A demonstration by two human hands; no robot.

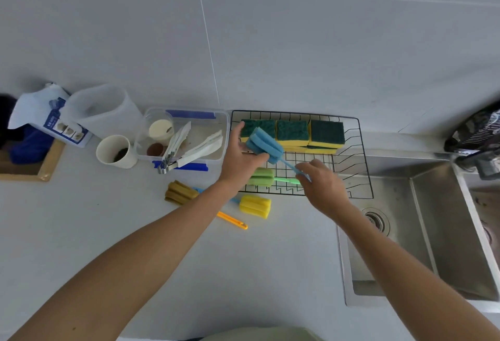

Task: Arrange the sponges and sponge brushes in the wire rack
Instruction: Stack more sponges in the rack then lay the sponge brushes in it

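The blue sponge brush [266, 148], a ribbed foam head on a thin blue handle, hangs just above the wire rack [362, 156] at the centre of the frame, and you carry it at both ends, probably so that you can turn it and lay it flat beside the green sponge brush [261, 177] already lying in the rack. Your left hand [243, 155] cups the foam head with fingers curled round it, while your right hand [323, 181] pinches the handle's end. The green-and-yellow sponges [293, 133] stand in a row along the rack's upper side, and the yellow sponge brush [255, 206] and olive sponge brush [180, 193] wait on the counter [135, 232], lower left of the rack.
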